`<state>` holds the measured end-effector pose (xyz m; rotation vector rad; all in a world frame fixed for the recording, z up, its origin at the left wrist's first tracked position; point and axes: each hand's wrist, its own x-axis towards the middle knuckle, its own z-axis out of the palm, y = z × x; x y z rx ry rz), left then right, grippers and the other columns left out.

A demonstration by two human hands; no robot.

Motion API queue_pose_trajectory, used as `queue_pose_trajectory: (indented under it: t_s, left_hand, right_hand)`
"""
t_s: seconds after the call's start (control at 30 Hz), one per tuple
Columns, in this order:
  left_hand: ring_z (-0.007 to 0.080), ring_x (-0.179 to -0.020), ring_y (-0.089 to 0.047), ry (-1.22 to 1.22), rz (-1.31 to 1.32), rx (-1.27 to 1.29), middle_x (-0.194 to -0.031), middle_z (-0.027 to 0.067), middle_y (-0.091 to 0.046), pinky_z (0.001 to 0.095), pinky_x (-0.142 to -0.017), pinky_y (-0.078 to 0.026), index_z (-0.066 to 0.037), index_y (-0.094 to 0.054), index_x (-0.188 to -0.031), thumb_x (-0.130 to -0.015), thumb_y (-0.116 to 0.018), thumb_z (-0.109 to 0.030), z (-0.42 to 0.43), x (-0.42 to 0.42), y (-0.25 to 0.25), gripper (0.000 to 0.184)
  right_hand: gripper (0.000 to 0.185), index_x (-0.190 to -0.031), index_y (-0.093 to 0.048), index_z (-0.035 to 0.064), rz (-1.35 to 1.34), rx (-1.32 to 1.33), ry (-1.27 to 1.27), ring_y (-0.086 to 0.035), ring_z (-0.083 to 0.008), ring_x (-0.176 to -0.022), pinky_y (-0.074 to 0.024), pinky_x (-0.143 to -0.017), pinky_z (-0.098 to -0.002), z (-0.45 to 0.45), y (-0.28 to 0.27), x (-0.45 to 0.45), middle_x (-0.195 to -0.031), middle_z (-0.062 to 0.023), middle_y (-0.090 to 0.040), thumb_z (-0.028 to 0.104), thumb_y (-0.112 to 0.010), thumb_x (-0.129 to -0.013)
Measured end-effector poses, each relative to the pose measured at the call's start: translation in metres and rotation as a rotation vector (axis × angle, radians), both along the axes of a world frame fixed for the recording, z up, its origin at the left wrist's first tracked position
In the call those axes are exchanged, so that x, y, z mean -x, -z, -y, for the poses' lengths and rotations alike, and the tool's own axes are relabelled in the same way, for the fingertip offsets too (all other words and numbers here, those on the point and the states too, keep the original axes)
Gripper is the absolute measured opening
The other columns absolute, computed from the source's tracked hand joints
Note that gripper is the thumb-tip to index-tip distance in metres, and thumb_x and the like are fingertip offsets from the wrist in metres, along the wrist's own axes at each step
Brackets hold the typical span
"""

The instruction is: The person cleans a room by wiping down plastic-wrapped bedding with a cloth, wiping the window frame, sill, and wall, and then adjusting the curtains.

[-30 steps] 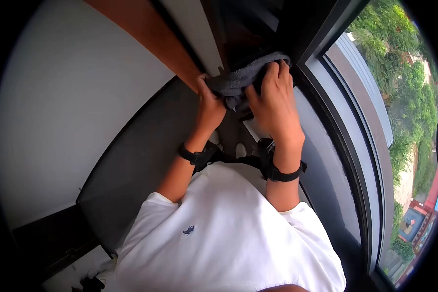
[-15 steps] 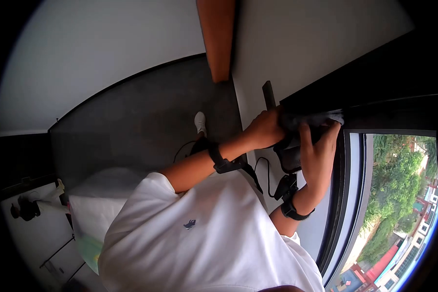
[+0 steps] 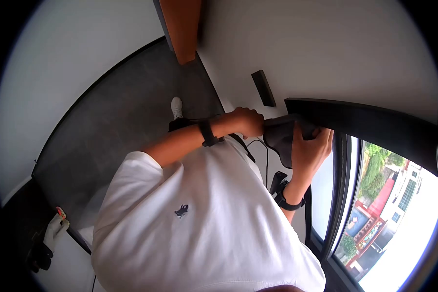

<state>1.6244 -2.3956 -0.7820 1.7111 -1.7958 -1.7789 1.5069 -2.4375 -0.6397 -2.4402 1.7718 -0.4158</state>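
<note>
A dark grey cloth (image 3: 282, 134) is stretched between my two hands beside the dark window frame. My left hand (image 3: 248, 122) is closed in a fist round the cloth's left end. At the cloth's right end, my right hand (image 3: 310, 148) pinches it between thumb and fingers, close to the left end of the black frame bar (image 3: 365, 121). Part of the cloth hangs down between the hands. Black straps are round both wrists.
A dark rectangular plate (image 3: 263, 88) is on the pale wall (image 3: 326, 53). The window (image 3: 374, 214) lies at the right, with trees and buildings outside. An orange-brown panel (image 3: 181, 29) stands above the grey floor (image 3: 112, 107). A black cable hangs below my hands.
The view has swung away from the corner by the window, showing more of the wall. My hands have moved lower, and the cloth, earlier bunched against the dark frame, now hangs more open between them.
</note>
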Motion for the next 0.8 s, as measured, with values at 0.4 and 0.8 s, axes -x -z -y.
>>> queue_pose_trajectory:
  t_s: [0.4, 0.8]
  left_hand:
    - [0.0227, -0.116, -0.06, 0.104, -0.595, -0.4, -0.129, 0.0095, -0.062, 0.0397, -0.092, -0.051, -0.009, -0.054, -0.136, -0.096, -0.045, -0.04, -0.048, -0.198, 0.288, 0.051]
    - [0.0272, -0.12, -0.057, -0.323, -0.604, 0.624, -0.135, 0.0125, -0.054, 0.0366, -0.093, -0.053, -0.012, -0.05, -0.143, -0.081, -0.044, 0.014, 0.022, -0.104, 0.217, 0.067]
  right_hand:
    - [0.036, -0.081, -0.044, 0.0043, 0.198, -0.178, 0.109, -0.047, -0.0284, -0.075, -0.0446, -0.068, -0.0372, -0.13, 0.287, -0.15, -0.077, -0.0091, -0.047, -0.004, -0.073, -0.062]
    - [0.054, -0.123, -0.056, 0.0027, 0.057, 0.116, -0.022, -0.055, -0.0379, -0.103, -0.0483, -0.087, -0.0467, -0.032, 0.319, -0.072, -0.101, -0.0125, -0.063, 0.0, -0.071, -0.071]
